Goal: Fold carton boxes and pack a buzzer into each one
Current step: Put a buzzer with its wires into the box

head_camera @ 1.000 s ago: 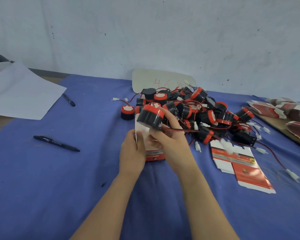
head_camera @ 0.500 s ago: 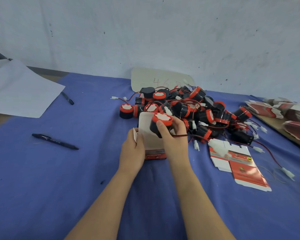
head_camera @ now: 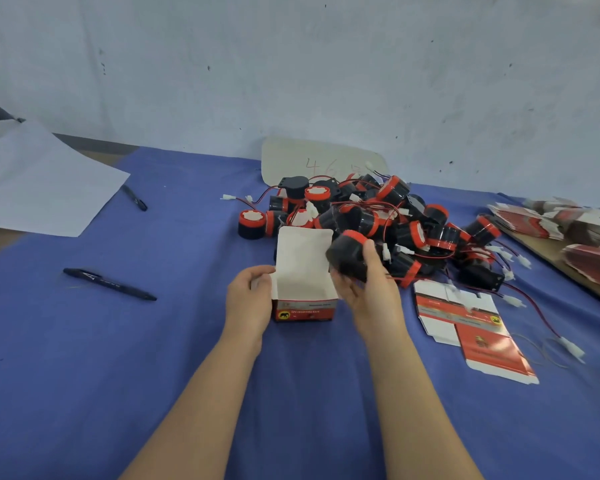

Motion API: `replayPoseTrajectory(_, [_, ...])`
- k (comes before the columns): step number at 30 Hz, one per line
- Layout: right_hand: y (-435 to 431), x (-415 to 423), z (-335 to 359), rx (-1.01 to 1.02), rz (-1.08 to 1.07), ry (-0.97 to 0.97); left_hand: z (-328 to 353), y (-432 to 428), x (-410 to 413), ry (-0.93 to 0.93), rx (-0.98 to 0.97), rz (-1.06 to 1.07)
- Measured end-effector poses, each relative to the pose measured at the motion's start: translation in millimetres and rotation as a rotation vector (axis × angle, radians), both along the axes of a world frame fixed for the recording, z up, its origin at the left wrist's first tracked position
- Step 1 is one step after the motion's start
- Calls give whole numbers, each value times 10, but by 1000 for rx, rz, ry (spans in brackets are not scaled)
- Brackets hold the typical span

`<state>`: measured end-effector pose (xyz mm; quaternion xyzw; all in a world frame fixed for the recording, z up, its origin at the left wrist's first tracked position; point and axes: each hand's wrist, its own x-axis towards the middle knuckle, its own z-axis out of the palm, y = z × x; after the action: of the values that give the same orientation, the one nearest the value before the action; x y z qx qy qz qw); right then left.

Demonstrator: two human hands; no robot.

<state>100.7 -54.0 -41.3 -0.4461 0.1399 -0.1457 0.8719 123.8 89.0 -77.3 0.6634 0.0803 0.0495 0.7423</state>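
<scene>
Both forearms are being held forward. The left hand (head_camera: 248, 299) is being pinched closed, the right hand (head_camera: 371, 289) is being curled in a grip.

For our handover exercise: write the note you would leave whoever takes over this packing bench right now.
Left hand grips the open carton box, upright on the cloth.
Right hand holds one buzzer beside the box's open top.
Done: box folded, lid flap up.
Left: put buzzer in, close lid; then the flat carton and the buzzer pile.
</scene>
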Motion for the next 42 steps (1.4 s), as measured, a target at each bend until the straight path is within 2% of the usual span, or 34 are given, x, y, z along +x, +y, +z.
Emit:
replayPoseTrajectory(3, [49, -9, -4, -593, 151, -139, 21, -4, -15, -15, -3, -9])
replayPoseTrajectory(5, [49, -28, -31, -855, 263, -172, 32, 0, -15, -29, 5, -15])
replayPoseTrajectory(10, [32, -20, -21, -1051, 167, -159, 39, -44, -40, -81, 65, -14])
replayPoseTrajectory(14, [139, 32, -100, -1175, -58, -37, 17, -82, -42, -104, 126, -24])
replayPoseTrajectory(18, [208, 65, -170, -1439, -260, 40, 8, -77, -44, -112, 114, -6])
replayPoseTrajectory(20, [182, 76, -154, -1445, -307, 90, -9, -76, -55, -122, 165, -13])
replayPoseTrajectory(23, [168, 51, -90, -1375, -237, 132, -21, -104, -86, -162, 272, -44])
replayPoseTrajectory(26, [159, -8, -24, -1375, -147, 153, -25, -113, -71, -153, 265, -30])
replayPoseTrajectory(31, [201, 3, -35, -1703, -54, 266, -37, -114, -75, -168, 213, -12])
replayPoseTrajectory(37, [264, 15, -13, -1831, -89, 294, -33, -131, -102, -258, 388, -12])
replayPoseTrajectory(39, [251, -7, -20, -1772, -44, 265, -37, -150, -112, -299, 435, 16])
replayPoseTrajectory(42, [167, -63, 37, -1408, -98, 98, -44, -150, -106, -304, 444, 17])
